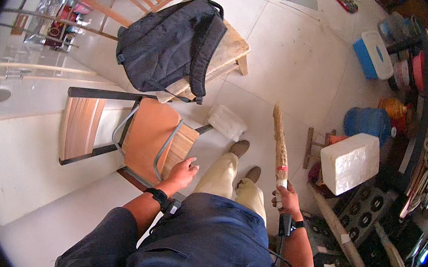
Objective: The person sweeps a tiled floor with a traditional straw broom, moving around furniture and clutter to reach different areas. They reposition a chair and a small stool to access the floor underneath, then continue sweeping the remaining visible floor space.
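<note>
My right hand (288,199) is wrapped around the pale, wrapped handle end of a long, thin bristle broom (278,144). A red band circles the broom above my grip, and its worn tip points away from me over the tiled floor. My left hand (183,174) holds nothing, and its fingers are loosely bent with the thumb apart. It is nearest to a wooden-seated chair (187,142) with a metal frame. On this chair rests an orange-brown panel (150,138) with grey metal tubing.
A black backpack (168,45) lies on a wooden chair (234,43) ahead. A white plastic-wrapped bundle (227,122) is near my feet. Rightward stand a white foam box (349,162), a blue water jug (367,123), dark equipment with round knobs (365,210) and a cluttered shelf (427,157).
</note>
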`<move>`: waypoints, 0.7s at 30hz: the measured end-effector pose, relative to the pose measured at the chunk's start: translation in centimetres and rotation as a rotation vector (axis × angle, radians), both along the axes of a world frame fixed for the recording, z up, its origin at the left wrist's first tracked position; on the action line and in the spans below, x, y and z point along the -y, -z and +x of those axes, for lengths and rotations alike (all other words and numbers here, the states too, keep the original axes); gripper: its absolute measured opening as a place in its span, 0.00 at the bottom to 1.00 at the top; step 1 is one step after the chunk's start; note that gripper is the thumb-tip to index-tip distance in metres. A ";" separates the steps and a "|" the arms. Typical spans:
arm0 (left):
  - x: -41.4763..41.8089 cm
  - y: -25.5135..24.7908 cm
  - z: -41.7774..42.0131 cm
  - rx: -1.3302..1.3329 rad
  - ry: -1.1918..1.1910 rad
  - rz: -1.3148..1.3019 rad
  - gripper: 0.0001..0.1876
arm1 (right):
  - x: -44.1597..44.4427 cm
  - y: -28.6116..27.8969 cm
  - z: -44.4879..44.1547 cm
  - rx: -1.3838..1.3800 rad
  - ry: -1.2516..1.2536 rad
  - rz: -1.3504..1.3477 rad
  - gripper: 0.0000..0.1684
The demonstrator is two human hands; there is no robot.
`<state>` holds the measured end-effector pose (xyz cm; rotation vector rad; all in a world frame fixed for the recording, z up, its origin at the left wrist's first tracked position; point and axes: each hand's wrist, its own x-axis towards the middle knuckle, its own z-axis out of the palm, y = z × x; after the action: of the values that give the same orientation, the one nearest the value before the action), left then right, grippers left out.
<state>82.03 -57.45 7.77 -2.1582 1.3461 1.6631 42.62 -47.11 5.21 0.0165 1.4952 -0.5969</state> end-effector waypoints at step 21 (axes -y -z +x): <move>0.0 -6.5 -2.4 0.058 -0.309 -0.302 0.28 | 7.3 -10.1 -13.1 -0.092 -0.211 -0.191 0.29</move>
<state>79.63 -57.41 14.31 -2.6833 1.3827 1.5578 29.51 -54.43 15.29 -0.3166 1.4996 -0.5721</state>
